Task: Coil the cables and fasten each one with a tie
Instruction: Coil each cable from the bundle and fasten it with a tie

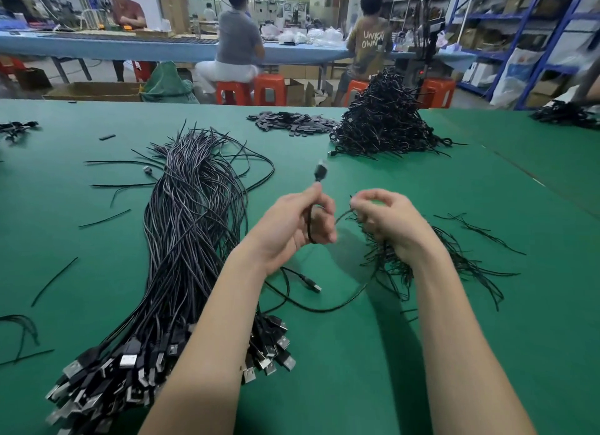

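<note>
Green matting covers the table [357, 386], a flat, slightly textured surface on which everything is laid. To the left of the two grips a long bundle of uncoiled cables [191, 239] is spread, its thin black cords running lengthwise, with rectangular metal-tipped plugs massed at the near end. Well beyond the grips a conical heap of coiled cables [386, 123] is piled, glossy and tangled, and just beside it a low scatter of small flat dark pieces [292, 123] is seen; what they are cannot be told.

Both forearms are extended forward over the matting, wrists raised. The left hand [292, 226] is turned palm inward, and a single black cable [310, 220] is pinched between thumb and curled fingers; its blurred plug end is held upright just above the fingertips, while the rest of the cord is looped down below the hand, across the table under both wrists, to a second plug lying near the left wrist. The right hand [393, 220] is curled downward, knuckles up, and a bunch of thin wiry black ties [422, 265] is gripped in it, the loose ends fanned out stiffly beneath and to the right of that hand. A few stray ties are scattered singly across the matting further out.
</note>
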`<action>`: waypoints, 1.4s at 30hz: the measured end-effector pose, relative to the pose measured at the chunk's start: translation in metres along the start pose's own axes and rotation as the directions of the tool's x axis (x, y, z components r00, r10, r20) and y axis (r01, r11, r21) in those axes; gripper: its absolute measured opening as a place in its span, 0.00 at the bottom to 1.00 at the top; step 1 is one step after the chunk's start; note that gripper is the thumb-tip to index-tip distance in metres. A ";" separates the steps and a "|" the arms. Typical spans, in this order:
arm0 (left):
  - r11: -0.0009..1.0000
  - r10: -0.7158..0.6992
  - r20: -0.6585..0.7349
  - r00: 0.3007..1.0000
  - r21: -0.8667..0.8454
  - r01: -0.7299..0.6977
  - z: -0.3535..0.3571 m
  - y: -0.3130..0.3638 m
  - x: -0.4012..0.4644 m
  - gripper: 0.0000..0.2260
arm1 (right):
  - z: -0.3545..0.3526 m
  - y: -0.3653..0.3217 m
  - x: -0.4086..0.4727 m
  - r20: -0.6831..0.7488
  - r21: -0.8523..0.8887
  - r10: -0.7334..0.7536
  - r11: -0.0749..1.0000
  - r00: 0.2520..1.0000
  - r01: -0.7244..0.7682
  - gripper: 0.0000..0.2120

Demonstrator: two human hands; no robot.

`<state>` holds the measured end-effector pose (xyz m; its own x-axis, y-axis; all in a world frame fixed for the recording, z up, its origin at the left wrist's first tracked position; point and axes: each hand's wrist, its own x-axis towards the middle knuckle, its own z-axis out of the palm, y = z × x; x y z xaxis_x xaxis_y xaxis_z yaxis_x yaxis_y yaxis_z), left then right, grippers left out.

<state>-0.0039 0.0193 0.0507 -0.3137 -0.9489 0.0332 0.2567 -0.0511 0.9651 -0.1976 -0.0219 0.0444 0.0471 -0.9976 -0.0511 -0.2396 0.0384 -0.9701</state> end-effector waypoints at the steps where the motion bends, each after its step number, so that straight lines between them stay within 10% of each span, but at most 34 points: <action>1: 0.996 -0.026 0.013 1.000 0.091 0.025 0.003 -0.002 0.001 0.21 | 0.001 -0.008 -0.002 -0.010 0.061 -0.035 0.998 0.999 0.035 0.05; 4: 0.981 -0.045 -0.030 0.999 0.187 0.050 0.011 -0.006 0.006 0.20 | 0.004 -0.034 -0.015 0.047 0.102 -0.232 0.969 0.972 0.226 0.03; 7: 0.998 0.016 -0.088 0.996 -0.061 -0.022 0.016 -0.007 0.008 0.19 | 0.009 -0.047 -0.028 0.308 0.214 -0.363 0.927 0.880 0.307 0.05; 13: 0.790 0.135 -0.117 0.984 -0.587 -0.178 -0.001 0.009 0.003 0.21 | 0.004 -0.008 -0.029 0.839 0.145 -0.052 0.981 0.542 -0.130 0.08; 17: 0.880 0.143 -0.088 0.986 -0.444 -0.167 -0.001 0.007 0.001 0.20 | -0.002 0.019 -0.012 0.601 -0.106 0.207 0.978 0.772 -0.180 0.09; 21: 0.983 0.121 -0.001 0.993 0.140 -0.120 0.002 0.001 0.003 0.22 | -0.004 0.009 -0.001 0.106 -0.116 0.021 0.993 0.994 -0.009 0.14; 27: 0.913 0.079 -0.172 0.982 0.408 -0.002 0.003 -0.012 0.012 0.18 | 0.015 -0.034 -0.010 0.069 0.337 -0.235 0.920 0.969 0.199 0.06; 31: 0.984 0.113 -0.339 0.934 -0.093 -0.153 0.001 -0.002 0.013 0.21 | 0.026 -0.033 -0.020 0.495 0.417 -0.324 0.903 0.806 0.106 0.06; 36: 0.845 0.127 -0.275 0.953 -0.474 -0.249 -0.008 0.015 0.002 0.20 | 0.032 0.001 -0.022 0.834 0.154 -0.069 0.982 0.547 -0.110 0.09; 42: 0.989 0.126 -0.151 0.980 -0.055 -0.136 -0.009 0.016 -0.001 0.20 | 0.019 0.014 -0.003 0.322 -0.085 0.049 0.996 0.945 -0.022 0.06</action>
<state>0.0085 0.0167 0.0641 -0.1367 -0.9839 0.1150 0.3470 0.0612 0.9359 -0.1830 -0.0175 0.0263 0.3453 -0.9226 -0.1720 -0.3224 0.0554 -0.9450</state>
